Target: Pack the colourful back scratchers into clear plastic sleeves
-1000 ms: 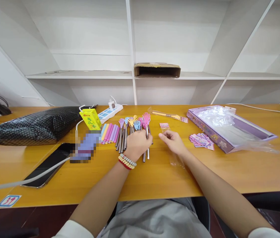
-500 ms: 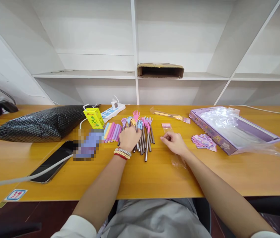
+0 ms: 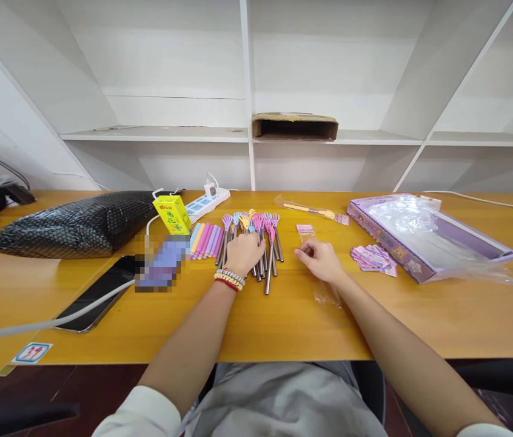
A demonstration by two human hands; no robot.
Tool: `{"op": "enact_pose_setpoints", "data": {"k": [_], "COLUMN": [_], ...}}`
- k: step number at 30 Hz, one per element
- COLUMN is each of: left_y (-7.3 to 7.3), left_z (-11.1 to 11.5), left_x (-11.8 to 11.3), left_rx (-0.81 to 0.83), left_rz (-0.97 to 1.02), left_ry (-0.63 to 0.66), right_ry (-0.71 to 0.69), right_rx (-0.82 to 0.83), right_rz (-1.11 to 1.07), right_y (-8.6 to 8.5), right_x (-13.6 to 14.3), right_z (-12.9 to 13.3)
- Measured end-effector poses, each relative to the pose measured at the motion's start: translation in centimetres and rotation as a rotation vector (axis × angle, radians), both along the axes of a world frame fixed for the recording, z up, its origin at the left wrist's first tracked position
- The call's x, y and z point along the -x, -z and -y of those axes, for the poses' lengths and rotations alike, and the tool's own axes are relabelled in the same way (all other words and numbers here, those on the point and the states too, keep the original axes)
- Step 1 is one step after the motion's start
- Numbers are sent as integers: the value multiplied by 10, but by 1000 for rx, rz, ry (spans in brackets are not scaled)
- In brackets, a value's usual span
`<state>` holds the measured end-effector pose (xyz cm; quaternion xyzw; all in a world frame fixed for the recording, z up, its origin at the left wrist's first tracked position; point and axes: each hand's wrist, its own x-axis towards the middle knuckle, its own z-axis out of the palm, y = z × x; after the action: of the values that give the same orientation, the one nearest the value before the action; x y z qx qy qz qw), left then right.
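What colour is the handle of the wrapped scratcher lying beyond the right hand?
The handle is yellow, showing best in the head view.

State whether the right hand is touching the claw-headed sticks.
Apart: the head view shows a strip of bare wooden table between the right hand and the claw-headed sticks.
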<state>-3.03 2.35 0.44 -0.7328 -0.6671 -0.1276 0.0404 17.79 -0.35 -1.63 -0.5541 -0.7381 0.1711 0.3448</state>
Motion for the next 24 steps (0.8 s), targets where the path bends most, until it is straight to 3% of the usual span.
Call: {"op": "enact_pose_setpoints", "data": {"k": [7, 15, 17, 21, 24], "left_y": [-4, -2, 0, 2, 2], "left_z": [7, 25, 24, 19, 15], "left_x": [-6, -25, -27, -23, -21], "left_rx": [-91, -86, -85, -70, -36], "left_rz": [66, 0, -60, -94, -87], "left_ry": [111, 432, 404, 218, 204], "right_ry": [287, 421, 423, 419, 399], "right_rx": [41, 208, 272, 309, 308], "right_rz": [267, 408, 410, 373, 292], "right_y": [1, -2, -3, -3, 0], "right_x": [-6, -12, -13, -15, -17], "right_z": [-3, -4, -5, -7, -9]}}
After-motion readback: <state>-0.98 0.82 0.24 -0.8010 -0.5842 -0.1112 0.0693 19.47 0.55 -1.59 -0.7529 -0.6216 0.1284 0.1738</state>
